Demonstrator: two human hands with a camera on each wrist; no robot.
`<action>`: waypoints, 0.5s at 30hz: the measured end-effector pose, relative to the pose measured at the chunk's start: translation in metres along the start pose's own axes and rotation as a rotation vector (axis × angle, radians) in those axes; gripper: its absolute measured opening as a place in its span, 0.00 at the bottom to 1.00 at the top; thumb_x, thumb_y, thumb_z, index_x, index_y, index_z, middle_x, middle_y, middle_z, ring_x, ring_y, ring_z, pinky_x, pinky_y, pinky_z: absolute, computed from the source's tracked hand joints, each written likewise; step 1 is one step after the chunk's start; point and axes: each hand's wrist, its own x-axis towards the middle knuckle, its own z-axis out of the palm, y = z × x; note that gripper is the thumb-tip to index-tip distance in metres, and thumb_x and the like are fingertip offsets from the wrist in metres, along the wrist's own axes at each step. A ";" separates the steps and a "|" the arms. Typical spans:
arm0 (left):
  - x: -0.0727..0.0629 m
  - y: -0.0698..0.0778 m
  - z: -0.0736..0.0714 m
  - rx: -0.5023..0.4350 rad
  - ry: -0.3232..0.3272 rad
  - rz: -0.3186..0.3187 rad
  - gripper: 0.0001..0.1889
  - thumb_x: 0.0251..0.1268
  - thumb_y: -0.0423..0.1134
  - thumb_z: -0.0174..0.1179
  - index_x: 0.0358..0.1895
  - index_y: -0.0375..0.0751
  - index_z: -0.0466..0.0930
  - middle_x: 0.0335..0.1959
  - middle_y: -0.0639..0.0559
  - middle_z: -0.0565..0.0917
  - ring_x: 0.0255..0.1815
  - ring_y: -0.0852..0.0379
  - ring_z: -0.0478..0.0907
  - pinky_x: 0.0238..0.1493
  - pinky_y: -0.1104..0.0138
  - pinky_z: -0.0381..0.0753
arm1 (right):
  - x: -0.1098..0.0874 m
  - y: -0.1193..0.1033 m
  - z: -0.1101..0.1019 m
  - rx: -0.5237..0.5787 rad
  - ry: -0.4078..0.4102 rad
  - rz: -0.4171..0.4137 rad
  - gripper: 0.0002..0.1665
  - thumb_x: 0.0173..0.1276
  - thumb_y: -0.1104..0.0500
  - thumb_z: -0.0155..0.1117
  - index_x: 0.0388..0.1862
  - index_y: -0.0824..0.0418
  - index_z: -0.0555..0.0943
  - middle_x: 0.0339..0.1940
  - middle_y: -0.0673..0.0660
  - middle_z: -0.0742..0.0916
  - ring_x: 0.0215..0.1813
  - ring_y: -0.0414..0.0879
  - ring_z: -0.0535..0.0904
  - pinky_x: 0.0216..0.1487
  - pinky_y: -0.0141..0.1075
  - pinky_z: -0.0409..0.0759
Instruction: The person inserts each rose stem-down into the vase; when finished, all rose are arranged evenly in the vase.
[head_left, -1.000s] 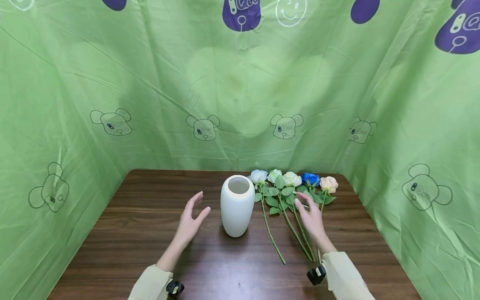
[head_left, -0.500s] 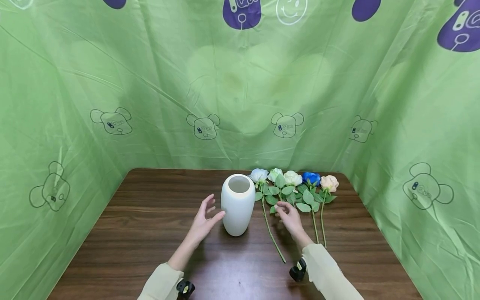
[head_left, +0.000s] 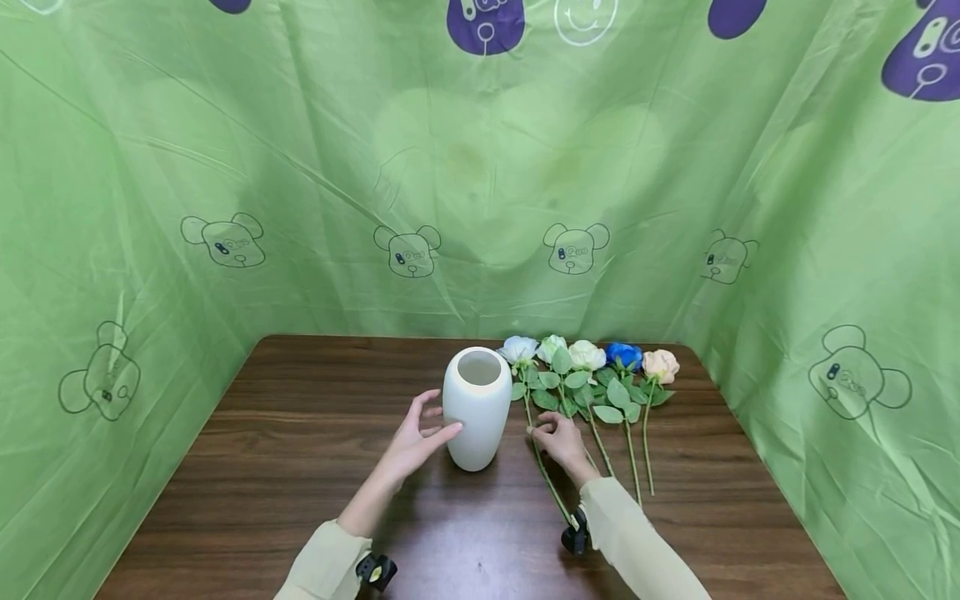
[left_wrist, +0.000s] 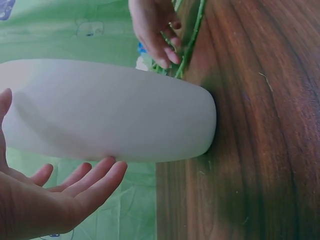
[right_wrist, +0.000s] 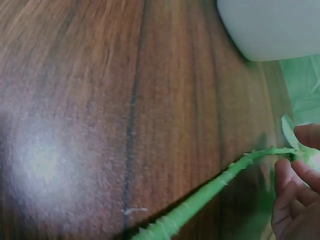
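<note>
A tall white vase (head_left: 476,421) stands upright on the wooden table. My left hand (head_left: 411,447) is at its left side, thumb toward the front, fingers loosely extended; in the left wrist view the fingertips (left_wrist: 117,167) meet the edge of the vase (left_wrist: 110,110). To the right of the vase, my right hand (head_left: 562,446) is low over the green stem (head_left: 553,490) of a pale blue rose (head_left: 519,350). In the right wrist view, thumb and fingers (right_wrist: 285,175) are on either side of that stem (right_wrist: 200,197), with a gap between them.
Beside the pale blue rose lie a pale green rose (head_left: 552,347), a white rose (head_left: 587,356), a blue rose (head_left: 624,356) and a peach rose (head_left: 661,366), leaves overlapping, stems toward me. A green printed curtain (head_left: 480,283) encloses the table (head_left: 300,433) at back and sides.
My right hand has moved left across the stems, from near the blue rose to the pale blue rose's stem. My left hand has moved right, up to the vase. The flowers and vase stay put.
</note>
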 end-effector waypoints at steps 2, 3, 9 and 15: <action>-0.001 0.005 0.000 -0.008 -0.009 -0.002 0.34 0.53 0.40 0.63 0.62 0.42 0.55 0.53 0.35 0.68 0.47 0.39 0.71 0.45 0.53 0.70 | 0.001 0.001 0.002 -0.063 0.018 -0.019 0.20 0.50 0.59 0.68 0.40 0.68 0.77 0.22 0.53 0.82 0.22 0.45 0.76 0.30 0.39 0.73; -0.001 0.006 0.001 -0.011 -0.011 -0.001 0.33 0.53 0.40 0.62 0.61 0.43 0.56 0.53 0.35 0.68 0.47 0.40 0.71 0.45 0.53 0.70 | 0.001 0.001 0.003 -0.099 0.028 -0.030 0.20 0.49 0.58 0.69 0.39 0.67 0.77 0.22 0.52 0.82 0.23 0.44 0.76 0.32 0.39 0.73; -0.001 0.007 0.001 0.006 -0.003 -0.004 0.31 0.53 0.39 0.63 0.59 0.43 0.59 0.52 0.35 0.69 0.45 0.41 0.72 0.43 0.54 0.71 | 0.002 0.003 0.012 -0.293 0.024 -0.017 0.22 0.48 0.54 0.70 0.43 0.59 0.76 0.23 0.47 0.78 0.26 0.43 0.73 0.27 0.40 0.69; 0.001 0.008 0.003 0.009 -0.003 -0.001 0.29 0.53 0.39 0.62 0.58 0.43 0.60 0.51 0.34 0.69 0.45 0.41 0.73 0.43 0.54 0.71 | 0.003 0.002 0.016 -0.409 -0.013 -0.006 0.21 0.52 0.54 0.67 0.44 0.58 0.75 0.20 0.45 0.76 0.22 0.42 0.71 0.21 0.38 0.66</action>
